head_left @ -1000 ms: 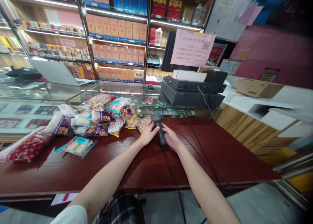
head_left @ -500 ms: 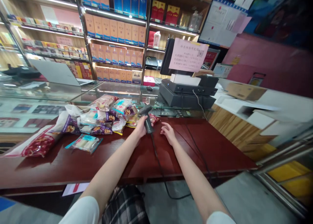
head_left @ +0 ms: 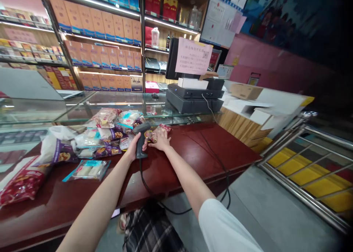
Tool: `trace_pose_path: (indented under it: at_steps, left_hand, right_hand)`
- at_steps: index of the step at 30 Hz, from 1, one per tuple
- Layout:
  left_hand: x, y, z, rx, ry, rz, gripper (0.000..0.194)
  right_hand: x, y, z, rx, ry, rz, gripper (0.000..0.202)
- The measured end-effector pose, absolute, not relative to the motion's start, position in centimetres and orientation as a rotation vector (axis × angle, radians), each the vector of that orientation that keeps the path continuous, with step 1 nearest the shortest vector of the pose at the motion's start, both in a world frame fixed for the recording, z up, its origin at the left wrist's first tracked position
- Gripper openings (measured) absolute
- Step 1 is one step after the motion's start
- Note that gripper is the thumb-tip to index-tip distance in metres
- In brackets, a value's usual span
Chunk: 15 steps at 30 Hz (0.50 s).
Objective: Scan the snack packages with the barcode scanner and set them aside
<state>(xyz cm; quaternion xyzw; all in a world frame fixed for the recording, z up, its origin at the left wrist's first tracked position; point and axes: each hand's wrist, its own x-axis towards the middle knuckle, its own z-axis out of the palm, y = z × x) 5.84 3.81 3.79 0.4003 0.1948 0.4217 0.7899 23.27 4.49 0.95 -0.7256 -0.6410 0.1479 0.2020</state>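
My left hand (head_left: 134, 148) is wrapped around the grip of a black barcode scanner (head_left: 141, 141), held above the table's left half with its cable trailing down. My right hand (head_left: 162, 140), fingers spread, reaches over a small red-and-clear snack packet (head_left: 164, 128) and seems to touch it; the fingers partly cover the packet. Left of the scanner lies a pile of bagged snacks, including a purple-and-white bag (head_left: 62, 154) and a purple packet (head_left: 108, 149). Nearer me is a flat clear packet with blue edges (head_left: 88, 170). A red bag (head_left: 23, 180) lies at far left.
The dark red table (head_left: 190, 160) meets a glass display counter (head_left: 116, 99). At the back stands a black register (head_left: 193, 99) with a pink notice (head_left: 193, 56) on its screen. A metal railing (head_left: 306, 153) is at right. The scanner cable (head_left: 176, 212) hangs past the table's front edge.
My right hand has moved forward and left onto the red-and-clear packet, its fingers spreading. My left hand still holds the scanner, now more upright. The view has shifted to the right.
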Motion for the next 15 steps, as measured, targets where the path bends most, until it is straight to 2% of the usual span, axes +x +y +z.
trace_pose_path:
  at_steps: [3, 7, 11, 15]
  left_hand:
    - [6.1, 3.8, 3.6, 0.852, 0.420, 0.929, 0.040]
    - [6.4, 3.7, 3.7, 0.857, 0.421, 0.942, 0.045]
    - [6.3, 3.7, 3.4, 0.896, 0.413, 0.939, 0.048]
    - [6.4, 3.8, 2.9, 0.916, 0.405, 0.970, 0.045]
  right_hand:
    - [23.0, 4.6, -0.2, -1.994, -1.728, 0.271, 0.083]
    - [24.8, 4.8, 0.0, -1.918, -1.760, 0.319, 0.073]
    - [28.4, 4.4, 0.2, -1.542, -1.581, 0.578, 0.057]
    - [32.2, 3.3, -0.4, -1.083, -0.813, 0.937, 0.034]
